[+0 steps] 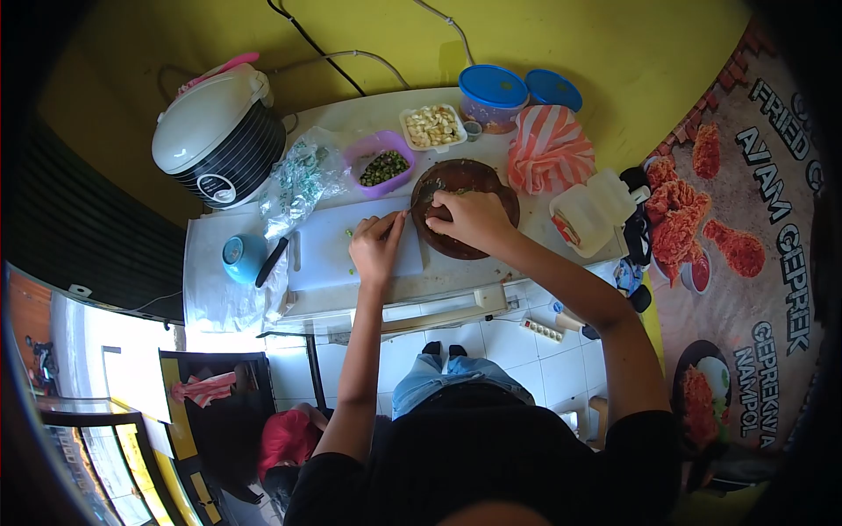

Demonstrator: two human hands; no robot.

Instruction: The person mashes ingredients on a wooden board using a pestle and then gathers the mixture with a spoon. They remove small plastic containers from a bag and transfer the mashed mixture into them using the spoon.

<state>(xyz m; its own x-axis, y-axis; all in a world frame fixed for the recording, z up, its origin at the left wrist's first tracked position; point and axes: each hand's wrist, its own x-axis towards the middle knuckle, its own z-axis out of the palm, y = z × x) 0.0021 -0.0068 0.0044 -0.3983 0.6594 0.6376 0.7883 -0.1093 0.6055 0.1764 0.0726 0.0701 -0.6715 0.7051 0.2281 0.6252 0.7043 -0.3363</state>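
My left hand (375,250) is over the white cutting board (329,254), its fingers closed together near the rim of a brown mortar (456,252). Whatever its fingertips may hold is too small to make out. Above the mortar bowl is my right hand (476,221), with bent fingers pressed together; I cannot see what is in them. A few green bits (349,233) lie on the board. Behind it stands a purple container (390,186) of small green pieces. Beyond the mortar, a white tray (456,143) holds pale peeled cloves.
A knife with a black handle (273,263) lies beside a blue bowl (244,256) and plastic bags. A rice cooker (219,136) stands at the left. Blue-lidded tubs (493,86), a striped bag (551,151) and an open white box (592,210) are to the right.
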